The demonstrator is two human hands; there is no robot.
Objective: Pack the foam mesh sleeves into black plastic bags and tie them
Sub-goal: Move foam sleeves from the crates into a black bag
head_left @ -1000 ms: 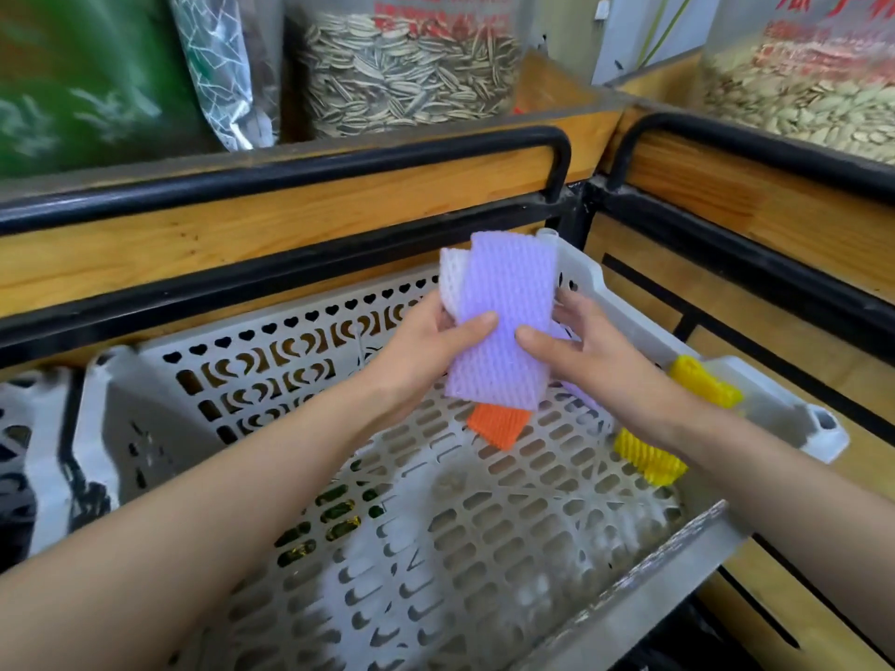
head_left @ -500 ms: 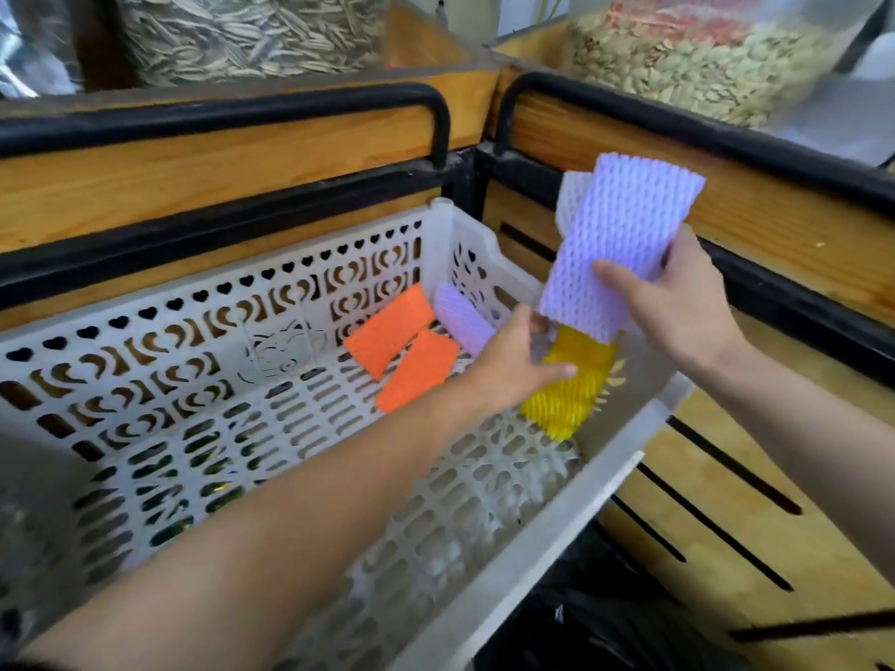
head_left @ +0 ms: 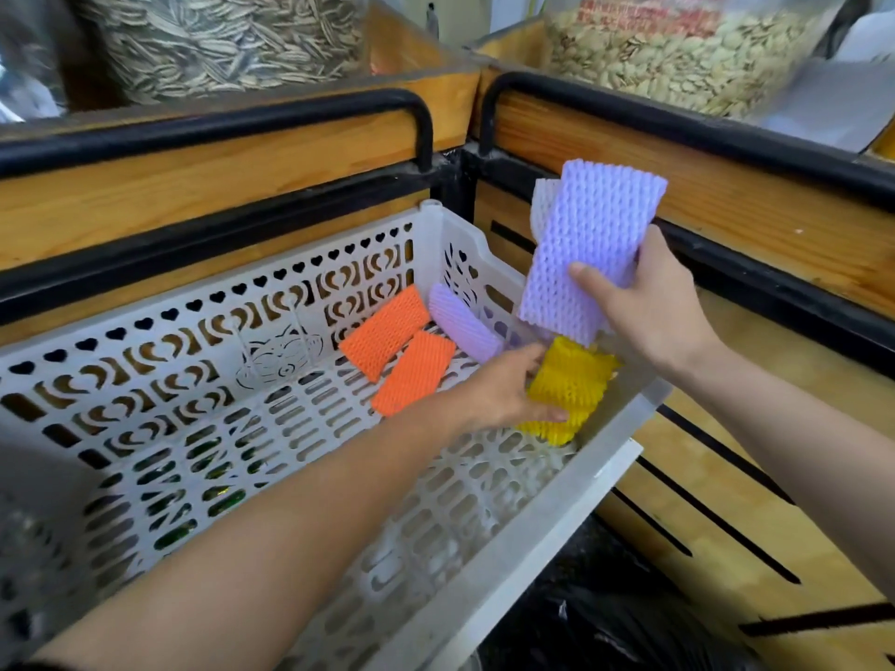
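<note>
Your left hand [head_left: 503, 389] came off the stack and dropped into the basket [head_left: 193, 360]. Since the last frame its fingers [head_left: 525, 355] closed round the yellow sleeve [head_left: 571, 385], thumb under the near edge. Your right hand [head_left: 654, 312] barely shifted: right of frame centre, it pinched the purple sleeve [head_left: 586, 244], thumb in front, with a white sleeve [head_left: 545, 201] behind.

Key relation: the yellow sleeve sat directly under the held stack, just right of your left palm. Its long axis ran top to bottom of frame with a slight lean. Your left hand was on it; your right was above and apart. My read: lift it straight up to join the stack.

The black bag [head_left: 605, 617] lay at lower right, below the basket's near rim, so this handful wasn't packed yet.

Left in the basket, centre frame, were two orange sleeves [head_left: 385, 331], flat and side by side. A rolled purple sleeve [head_left: 462, 322] lay against the end wall.

Materials: the sleeves were soft foam net with diamond cells, cut as flat rectangles, and should squash under grip. The basket was rigid perforated white plastic. The bag was thin glossy film.
</note>
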